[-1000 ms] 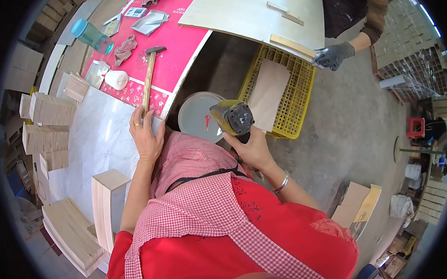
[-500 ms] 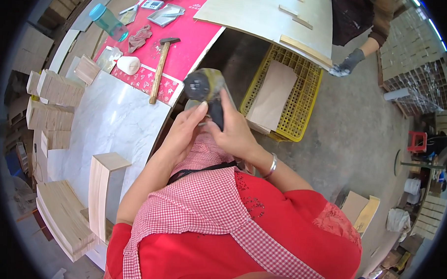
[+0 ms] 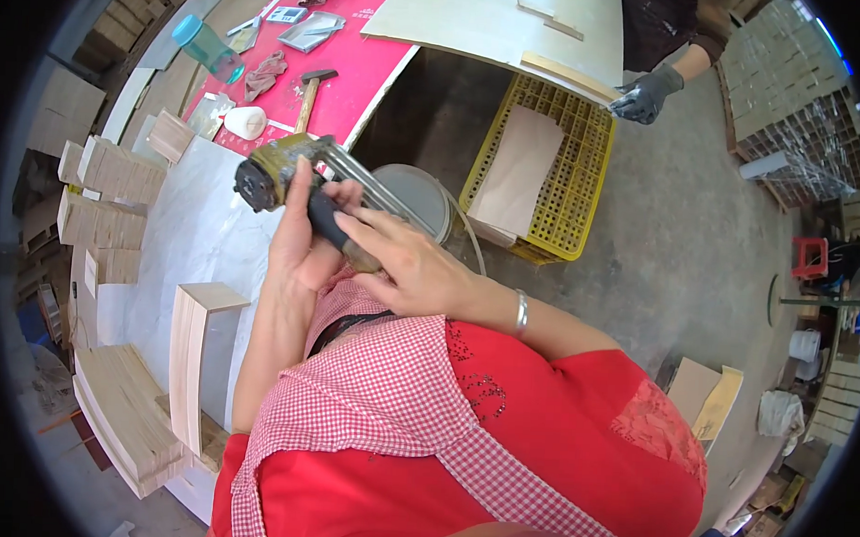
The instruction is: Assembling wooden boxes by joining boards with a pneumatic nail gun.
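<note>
Head view: both hands, left (image 3: 299, 235) and right (image 3: 411, 268), now grip the nail gun (image 3: 291, 174), raised since earlier.

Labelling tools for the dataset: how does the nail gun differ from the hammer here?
The nail gun is held up in both hands, left hand and right hand; the hammer lies untouched on the red mat. The nail gun is bulky, grimy metal with a black grip; the hammer is slim, with a wooden handle and a dark head. Both are fastening tools.
</note>
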A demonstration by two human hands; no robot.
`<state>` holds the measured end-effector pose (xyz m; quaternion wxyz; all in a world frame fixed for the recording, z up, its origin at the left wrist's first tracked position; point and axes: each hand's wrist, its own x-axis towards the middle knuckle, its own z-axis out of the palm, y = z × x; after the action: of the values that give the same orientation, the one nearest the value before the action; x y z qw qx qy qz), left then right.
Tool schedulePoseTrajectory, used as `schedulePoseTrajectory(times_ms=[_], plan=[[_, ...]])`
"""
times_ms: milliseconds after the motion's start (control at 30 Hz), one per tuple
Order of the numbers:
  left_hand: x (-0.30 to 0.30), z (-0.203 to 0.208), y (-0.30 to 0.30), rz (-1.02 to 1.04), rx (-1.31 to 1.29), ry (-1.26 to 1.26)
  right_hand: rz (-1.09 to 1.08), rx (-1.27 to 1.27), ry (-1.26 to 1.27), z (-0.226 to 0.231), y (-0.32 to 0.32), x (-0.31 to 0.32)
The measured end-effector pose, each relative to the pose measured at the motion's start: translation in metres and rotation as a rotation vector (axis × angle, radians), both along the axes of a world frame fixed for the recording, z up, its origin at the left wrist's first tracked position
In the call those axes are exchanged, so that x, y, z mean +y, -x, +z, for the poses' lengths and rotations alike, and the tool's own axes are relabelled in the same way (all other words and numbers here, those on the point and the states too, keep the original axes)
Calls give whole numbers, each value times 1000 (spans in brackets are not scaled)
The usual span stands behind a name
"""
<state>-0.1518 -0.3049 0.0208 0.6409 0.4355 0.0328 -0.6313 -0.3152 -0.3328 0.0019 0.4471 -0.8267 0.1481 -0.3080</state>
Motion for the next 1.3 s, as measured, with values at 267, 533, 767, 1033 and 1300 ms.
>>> schedulePoseTrajectory(times_ms=[267, 533, 767, 1033, 1300], plan=[[15, 11, -28, 212, 192, 245, -9, -168, 81, -4, 4, 7], [31, 10, -31, 204, 195, 367, 133, -65, -23, 6, -12, 6], [29, 5, -38, 230, 198, 365, -21, -163, 112, -4, -17, 9], [21, 9, -44, 218, 301, 372, -130, -152, 75, -1, -16, 10], [37, 1, -67, 281, 438, 543, 148, -123, -5, 13, -28, 1]])
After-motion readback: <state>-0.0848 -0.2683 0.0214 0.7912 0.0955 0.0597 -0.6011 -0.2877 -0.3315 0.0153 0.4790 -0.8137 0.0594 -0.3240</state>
